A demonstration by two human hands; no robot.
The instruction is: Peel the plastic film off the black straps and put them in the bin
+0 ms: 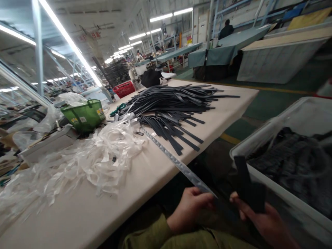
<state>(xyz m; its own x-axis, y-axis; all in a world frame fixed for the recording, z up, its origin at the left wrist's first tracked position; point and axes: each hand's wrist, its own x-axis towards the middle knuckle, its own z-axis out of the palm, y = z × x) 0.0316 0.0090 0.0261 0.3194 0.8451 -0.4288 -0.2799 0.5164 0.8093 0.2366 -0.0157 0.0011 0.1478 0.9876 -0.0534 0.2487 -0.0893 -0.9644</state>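
Note:
My left hand (190, 209) is closed in a pinch on a long, shiny grey strip (178, 164). That strip runs taut-looking across the table edge toward a tangled heap of white translucent film strips (109, 152). In my right hand (269, 223) is a dark, flat black strip (252, 192), folded or doubled, sticking up between thumb and fingers. Its lower part is lost in shadow. Farther up the table lies a large bundle of black strips (166, 103), their ends fanned toward the right.
The pale table (145, 183) has its edge close to my lap. A green bag (86, 116) and a red basket (124, 89) stand beyond the film heap. At right, a white bin (275, 193) holds dark material. A seated person (226, 30) is far off.

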